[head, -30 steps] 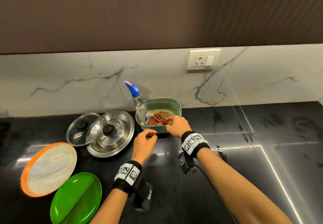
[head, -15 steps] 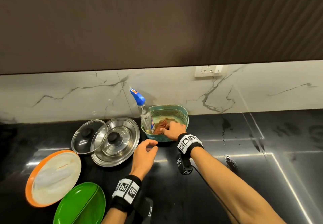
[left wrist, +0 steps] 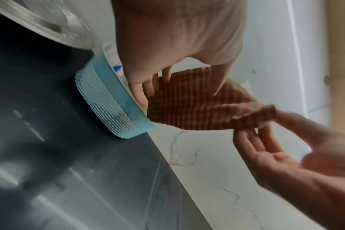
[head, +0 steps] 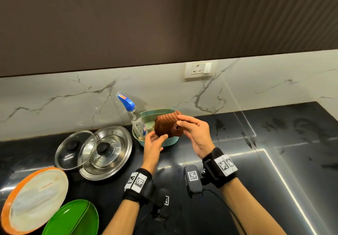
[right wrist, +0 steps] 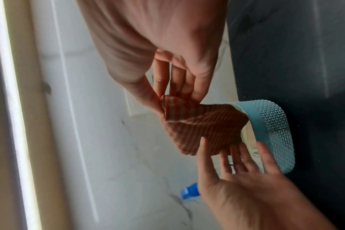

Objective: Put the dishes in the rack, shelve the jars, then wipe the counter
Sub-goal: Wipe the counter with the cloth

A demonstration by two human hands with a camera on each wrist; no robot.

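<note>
Head view: the black counter (head: 237, 170) runs wide, with an orange-rimmed plate (head: 34, 200), a green plate (head: 73, 218) and a steel lid (head: 120, 143) at its left. Further back sits a teal basket (head: 172, 143), a spray bottle (head: 136, 121) standing in it. Above the basket hangs a brown striped cloth (head: 166, 124) — the right hand (head: 196, 134) pinching its top corner, the left hand (head: 153, 144) pinching its lower edge.

Kitchen: black counter (head: 237, 189), pot lids (head: 111, 143)
</note>
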